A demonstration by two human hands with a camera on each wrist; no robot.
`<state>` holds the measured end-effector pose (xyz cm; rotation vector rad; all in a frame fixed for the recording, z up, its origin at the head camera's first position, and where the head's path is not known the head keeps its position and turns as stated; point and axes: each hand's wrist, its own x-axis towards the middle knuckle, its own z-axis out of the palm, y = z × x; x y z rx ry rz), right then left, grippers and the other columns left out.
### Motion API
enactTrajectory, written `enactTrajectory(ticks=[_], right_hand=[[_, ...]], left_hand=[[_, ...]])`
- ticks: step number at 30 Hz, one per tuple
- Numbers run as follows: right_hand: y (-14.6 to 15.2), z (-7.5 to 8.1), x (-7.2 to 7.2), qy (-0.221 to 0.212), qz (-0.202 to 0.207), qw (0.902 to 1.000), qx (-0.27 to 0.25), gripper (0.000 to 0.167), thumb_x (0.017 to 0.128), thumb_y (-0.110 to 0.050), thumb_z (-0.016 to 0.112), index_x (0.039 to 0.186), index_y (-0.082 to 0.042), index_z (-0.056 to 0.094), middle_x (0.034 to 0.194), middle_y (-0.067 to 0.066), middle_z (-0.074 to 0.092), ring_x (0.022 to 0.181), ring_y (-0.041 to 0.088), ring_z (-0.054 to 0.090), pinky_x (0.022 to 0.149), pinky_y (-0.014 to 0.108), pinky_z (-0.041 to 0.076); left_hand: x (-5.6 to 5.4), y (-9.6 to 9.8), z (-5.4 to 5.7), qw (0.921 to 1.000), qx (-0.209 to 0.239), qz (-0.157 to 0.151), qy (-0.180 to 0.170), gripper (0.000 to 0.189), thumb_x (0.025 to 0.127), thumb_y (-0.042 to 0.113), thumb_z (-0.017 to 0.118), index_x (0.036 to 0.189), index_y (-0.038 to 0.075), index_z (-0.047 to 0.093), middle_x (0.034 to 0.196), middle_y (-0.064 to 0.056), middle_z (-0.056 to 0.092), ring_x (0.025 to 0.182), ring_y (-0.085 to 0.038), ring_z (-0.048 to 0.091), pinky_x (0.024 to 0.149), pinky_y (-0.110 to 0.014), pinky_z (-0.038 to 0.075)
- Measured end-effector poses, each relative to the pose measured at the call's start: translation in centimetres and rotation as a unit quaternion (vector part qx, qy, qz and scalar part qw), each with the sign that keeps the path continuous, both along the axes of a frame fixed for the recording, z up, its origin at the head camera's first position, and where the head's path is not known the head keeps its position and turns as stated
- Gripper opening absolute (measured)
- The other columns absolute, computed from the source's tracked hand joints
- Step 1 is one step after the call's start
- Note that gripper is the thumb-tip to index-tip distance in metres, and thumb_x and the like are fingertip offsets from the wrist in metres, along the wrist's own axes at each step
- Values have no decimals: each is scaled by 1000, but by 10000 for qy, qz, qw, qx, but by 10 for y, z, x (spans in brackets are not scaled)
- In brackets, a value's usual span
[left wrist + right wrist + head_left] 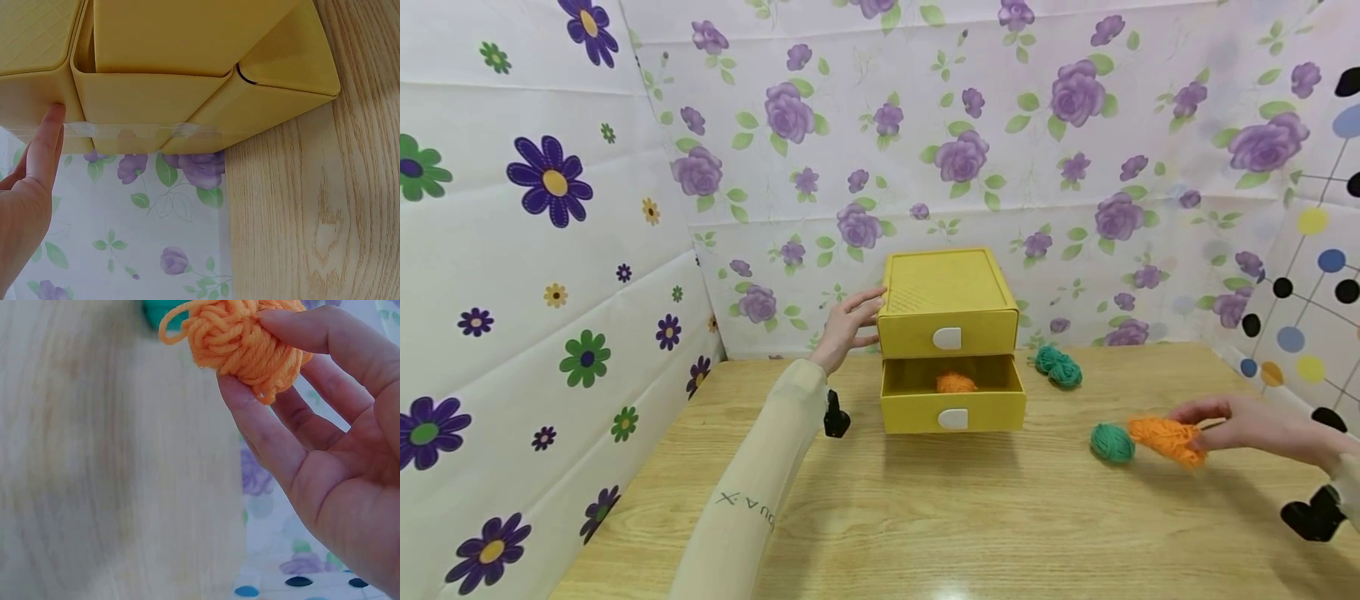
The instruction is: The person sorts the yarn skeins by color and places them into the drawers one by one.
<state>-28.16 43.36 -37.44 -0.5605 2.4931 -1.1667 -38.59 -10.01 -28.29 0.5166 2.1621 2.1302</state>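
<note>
A yellow two-drawer box stands at the back of the table, its lower drawer pulled out with an orange yarn ball inside. My left hand rests against the box's left side, fingers fairly straight; in the left wrist view a fingertip touches the yellow wall. At the right, my right hand pinches a second orange yarn ball between thumb and fingers, above the table. Just left of it lies a green yarn ball.
A darker green yarn skein lies right of the box near the back wall. Flowered cloth hangs behind and at the left, and a dotted cloth at the right. The wooden table extends in front.
</note>
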Motion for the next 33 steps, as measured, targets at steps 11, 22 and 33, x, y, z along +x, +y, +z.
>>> enactTrajectory(ticks=[11,22,33], right_hand=[[-22,17,-6,211,-7,9997,121,42,91,-17,57,126,4,49,113,16,56,95,17,57,72,31,49],[-41,31,-11,256,277,9992,-149,36,93,-14,53,127,-4,51,116,13,56,100,20,54,76,34,47],[-62,47,-13,941,-123,9954,112,39,89,-21,60,125,-8,54,113,8,59,97,16,56,75,33,48]], left_hand=[[1,0,1,10000,2,-35,22,43,93,22,53,134,9,46,132,-8,43,103,-30,51,83,-46,44],[2,0,1,10000,-43,24,-3,43,94,22,53,134,10,46,133,-7,42,104,-30,50,82,-46,45],[1,0,0,10000,16,-8,-5,43,93,22,53,134,9,46,132,-7,43,104,-30,50,83,-47,44]])
